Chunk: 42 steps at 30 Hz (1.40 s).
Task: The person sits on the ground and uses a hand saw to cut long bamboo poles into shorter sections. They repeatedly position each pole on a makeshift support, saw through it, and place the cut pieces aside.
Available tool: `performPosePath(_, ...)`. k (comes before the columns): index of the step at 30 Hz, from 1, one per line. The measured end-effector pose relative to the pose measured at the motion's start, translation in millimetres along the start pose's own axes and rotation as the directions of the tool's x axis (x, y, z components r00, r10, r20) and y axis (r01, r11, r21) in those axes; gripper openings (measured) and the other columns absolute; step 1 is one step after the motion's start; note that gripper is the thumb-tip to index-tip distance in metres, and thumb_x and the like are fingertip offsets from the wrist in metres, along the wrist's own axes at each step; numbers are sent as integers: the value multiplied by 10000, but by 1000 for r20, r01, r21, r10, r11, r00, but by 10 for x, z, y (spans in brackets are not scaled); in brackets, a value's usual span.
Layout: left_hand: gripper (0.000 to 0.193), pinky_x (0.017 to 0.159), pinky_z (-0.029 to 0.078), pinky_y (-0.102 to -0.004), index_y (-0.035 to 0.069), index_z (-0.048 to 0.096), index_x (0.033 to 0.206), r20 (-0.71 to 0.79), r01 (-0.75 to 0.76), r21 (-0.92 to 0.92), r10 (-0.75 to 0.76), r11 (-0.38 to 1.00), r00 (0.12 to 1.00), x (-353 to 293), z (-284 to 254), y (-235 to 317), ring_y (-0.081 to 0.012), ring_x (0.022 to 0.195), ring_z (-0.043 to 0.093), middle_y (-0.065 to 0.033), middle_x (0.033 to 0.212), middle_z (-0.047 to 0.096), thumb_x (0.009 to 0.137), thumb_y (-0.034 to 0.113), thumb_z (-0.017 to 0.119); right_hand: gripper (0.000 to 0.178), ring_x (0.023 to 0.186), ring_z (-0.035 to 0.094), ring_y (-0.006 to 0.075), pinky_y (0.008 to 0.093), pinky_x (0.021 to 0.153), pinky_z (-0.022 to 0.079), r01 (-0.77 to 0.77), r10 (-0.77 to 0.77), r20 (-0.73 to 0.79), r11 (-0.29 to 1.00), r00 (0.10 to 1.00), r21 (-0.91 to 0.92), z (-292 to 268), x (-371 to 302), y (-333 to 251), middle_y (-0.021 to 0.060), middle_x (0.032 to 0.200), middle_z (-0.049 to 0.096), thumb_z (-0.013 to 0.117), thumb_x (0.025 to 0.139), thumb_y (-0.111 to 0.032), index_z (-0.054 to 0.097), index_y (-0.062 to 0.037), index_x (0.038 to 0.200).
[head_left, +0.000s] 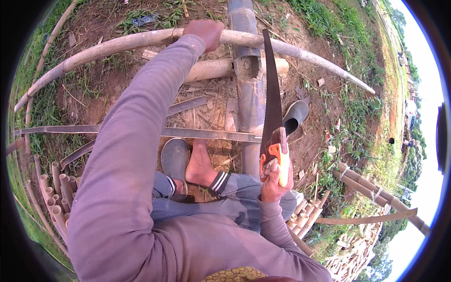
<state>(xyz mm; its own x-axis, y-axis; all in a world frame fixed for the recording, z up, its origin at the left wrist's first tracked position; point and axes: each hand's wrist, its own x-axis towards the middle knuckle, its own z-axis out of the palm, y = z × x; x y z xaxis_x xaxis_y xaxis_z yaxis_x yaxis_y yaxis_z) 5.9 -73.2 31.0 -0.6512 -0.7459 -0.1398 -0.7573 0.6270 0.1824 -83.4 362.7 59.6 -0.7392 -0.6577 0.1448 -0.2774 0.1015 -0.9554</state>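
Observation:
With my left hand (204,34) I grip a long, pale bamboo pole (117,44) that runs across the far part of the view. It lies over a thick grey bamboo log (250,101), which has a squared notch in its side. A shorter bamboo piece (211,70) passes crosswise at that notch. My right hand (276,184) is closed round the orange and white handle of a handsaw (272,94). The dark blade points away from me, and its tip overlaps the pole in view, just right of the log; whether it touches cannot be told.
A flat bamboo strip (206,133) crosses in front of my feet. One grey clog (296,116) lies right of the log; another (174,157) is on my foot. Cut bamboo tubes (58,195) are stacked at left, more (304,216) at right. Tied poles (371,188) stand beyond.

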Motion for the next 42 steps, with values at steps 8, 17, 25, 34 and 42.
performPosePath(8,223,932,601,-474,114,699,1188,23,30,15,-30,999,999,11,-93,121,-308,1102,752,-114,1152,777,978,167,647,279,817,648,59,228,693,544,81,-82,21,997,996,11,938,1692,43,30,954,701,741,1025,-102,675,36,1259)
performPosePath(17,248,928,602,-482,109,695,1201,17,31,24,-32,999,999,-12,-19,65,-321,1092,754,-128,1149,777,962,157,651,443,800,647,113,255,694,550,-82,80,30,995,996,64,39,121,21,117,1071,675,688,1050,-130,569,85,1418)
performPosePath(25,247,932,596,-490,109,679,1212,18,18,8,-18,1000,1000,13,-83,150,-335,1092,753,-141,1149,776,976,163,631,208,651,579,28,214,548,480,93,-91,-29,991,995,99,999,1661,122,-20,804,642,738,1034,-141,694,8,1172)
performPosePath(34,228,910,605,-478,106,694,1177,7,27,25,-27,999,1000,-12,21,50,-332,1067,762,-134,1109,785,965,168,638,480,896,684,140,252,729,559,-46,45,30,998,999,37,37,186,25,150,1169,706,712,1042,-190,595,98,1408)
performPosePath(42,240,915,604,-483,105,702,1186,-3,35,8,-35,999,999,71,-64,142,-337,1079,758,-137,1127,779,962,149,628,503,830,658,89,229,693,562,-37,13,97,970,995,241,652,1347,47,70,1094,696,751,1022,-157,542,24,1442)
